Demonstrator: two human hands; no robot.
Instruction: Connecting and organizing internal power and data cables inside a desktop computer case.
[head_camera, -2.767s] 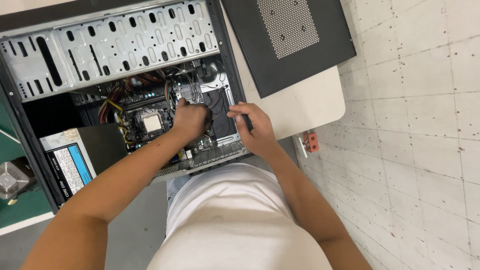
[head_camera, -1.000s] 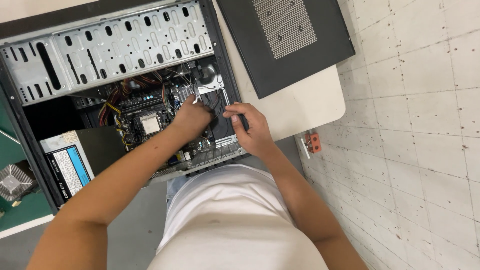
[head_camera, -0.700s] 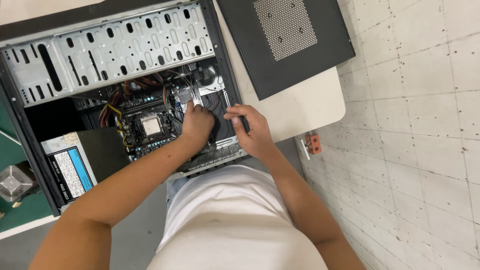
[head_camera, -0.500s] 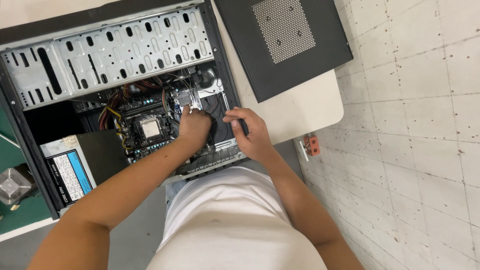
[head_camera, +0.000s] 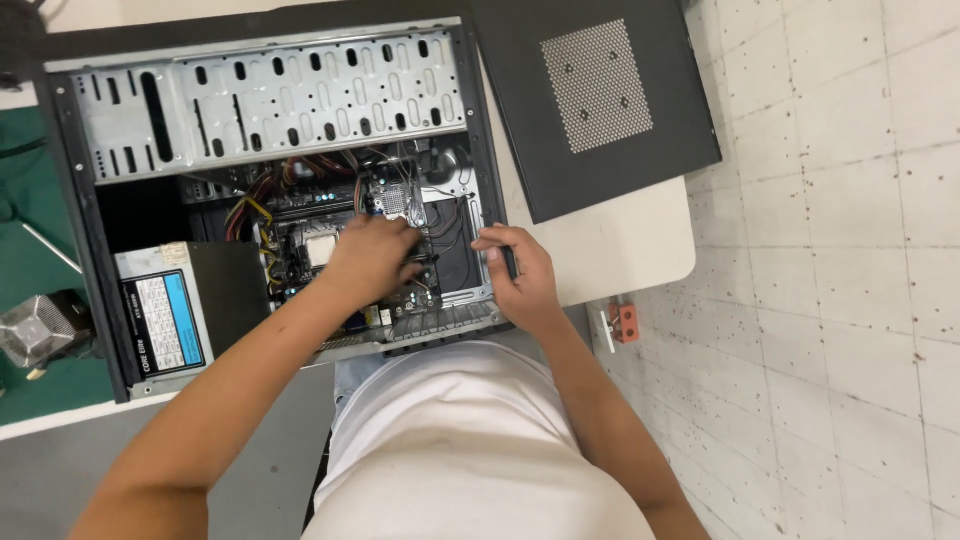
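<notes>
White floor tiles (head_camera: 850, 250), speckled and scuffed, fill the right side, and a pale counter (head_camera: 630, 240) carries an open computer case (head_camera: 270, 190) lying on its side, long axis running left to right across the view. Its removed black side panel (head_camera: 590, 100), with a square perforated vent, lies at a slight tilt just right of the case, touching its upper corner. Inside, a grey drive cage (head_camera: 270, 100) with rows of slots spans the far half; below it sits the motherboard (head_camera: 330, 240) with bundled coloured cables (head_camera: 255, 200). At the near left corner is the power supply (head_camera: 190, 310), bearing a rectangular label, blue and white with small black print. The left hand (head_camera: 375, 260) reaches into the case, fingers curled down onto the board; whether its grip is closed on anything cannot be told. The right hand (head_camera: 520, 275) rests on the case's right edge, fingers wrapped over the rim, clamping it. A small orange-red block (head_camera: 625, 322) lies on the floor near the counter's corner. A metal heatsink (head_camera: 40, 330) sits on a green mat (head_camera: 30, 210) at far left.
</notes>
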